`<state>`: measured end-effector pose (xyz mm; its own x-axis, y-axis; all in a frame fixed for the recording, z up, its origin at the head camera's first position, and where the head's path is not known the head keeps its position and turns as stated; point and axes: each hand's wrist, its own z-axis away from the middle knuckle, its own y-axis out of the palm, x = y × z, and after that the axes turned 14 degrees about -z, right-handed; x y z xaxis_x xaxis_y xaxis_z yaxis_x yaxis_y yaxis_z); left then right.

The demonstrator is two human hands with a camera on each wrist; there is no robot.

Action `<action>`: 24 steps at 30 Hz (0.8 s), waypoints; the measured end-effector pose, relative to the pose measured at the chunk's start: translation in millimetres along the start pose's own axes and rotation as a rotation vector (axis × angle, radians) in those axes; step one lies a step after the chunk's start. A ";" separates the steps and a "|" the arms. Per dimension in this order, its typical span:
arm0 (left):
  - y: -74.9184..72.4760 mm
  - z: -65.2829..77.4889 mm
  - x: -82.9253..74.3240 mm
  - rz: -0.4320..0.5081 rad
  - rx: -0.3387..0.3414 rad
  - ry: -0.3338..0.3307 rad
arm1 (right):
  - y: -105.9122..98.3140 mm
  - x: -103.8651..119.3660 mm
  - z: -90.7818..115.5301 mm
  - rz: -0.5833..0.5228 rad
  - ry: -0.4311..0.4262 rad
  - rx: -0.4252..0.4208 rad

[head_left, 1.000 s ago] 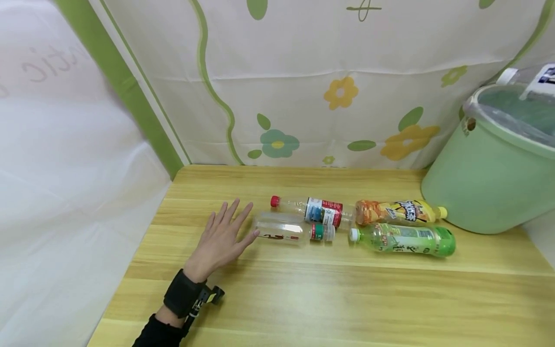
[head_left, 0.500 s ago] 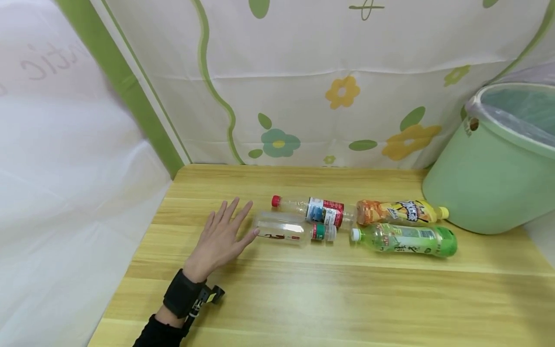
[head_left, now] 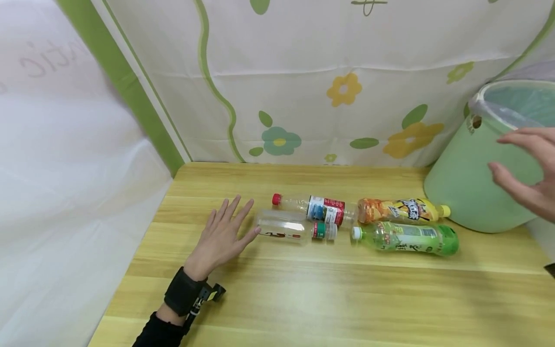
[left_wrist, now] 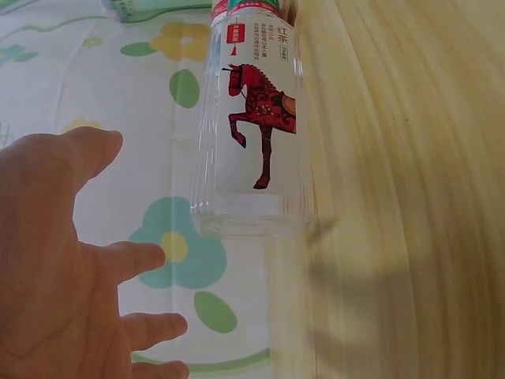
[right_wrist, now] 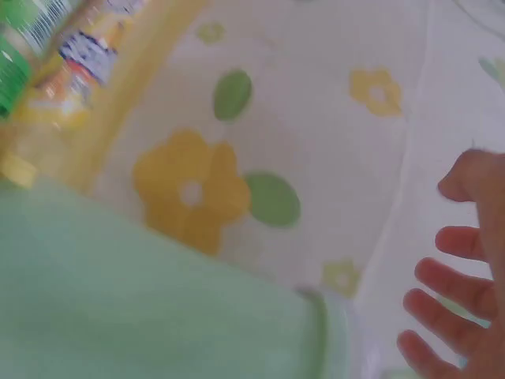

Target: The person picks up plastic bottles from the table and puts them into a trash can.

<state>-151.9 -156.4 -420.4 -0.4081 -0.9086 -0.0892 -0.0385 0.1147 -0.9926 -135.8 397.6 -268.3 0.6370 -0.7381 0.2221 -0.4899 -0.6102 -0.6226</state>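
Note:
My left hand [head_left: 221, 238] lies palm down with its fingers spread, its thumb close to the base of a clear bottle [head_left: 282, 227]. In the left wrist view that bottle shows a red horse print [left_wrist: 264, 110]. Behind it lies a clear bottle with a red cap [head_left: 299, 206]. To their right are an orange-and-yellow labelled bottle [head_left: 396, 211] and a green bottle [head_left: 407, 238], both on their sides. My right hand [head_left: 531, 168] hovers in front of the bin at the right edge, thumb and fingers parted, holding nothing.
A light green bin [head_left: 472, 178] with a clear plastic liner stands at the back right of the wooden table [head_left: 303, 299]. A floral cloth [head_left: 303, 96] hangs along the back, and a white cloth [head_left: 78, 193] covers the left side.
One second ago a clear bottle with a white cap showed over the bin's rim; it is out of sight now. My right hand has come into view from the right. The left hand stays still.

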 end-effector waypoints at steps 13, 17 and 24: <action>1.3 -0.6 -5.0 0.027 -0.006 0.027 | 67.3 17.9 51.8 -0.083 -0.014 0.309; 1.5 -1.3 -6.2 0.026 -0.004 0.031 | 89.2 18.6 76.5 -0.100 0.026 0.342; 1.0 -3.1 -8.2 0.028 -0.009 0.041 | 111.0 22.5 106.0 -0.058 0.120 0.434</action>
<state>-151.5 -147.6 -420.4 -0.4462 -0.8877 -0.1134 -0.0344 0.1436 -0.9890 -112.8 343.7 -412.0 0.5698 -0.7500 0.3358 -0.1439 -0.4933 -0.8579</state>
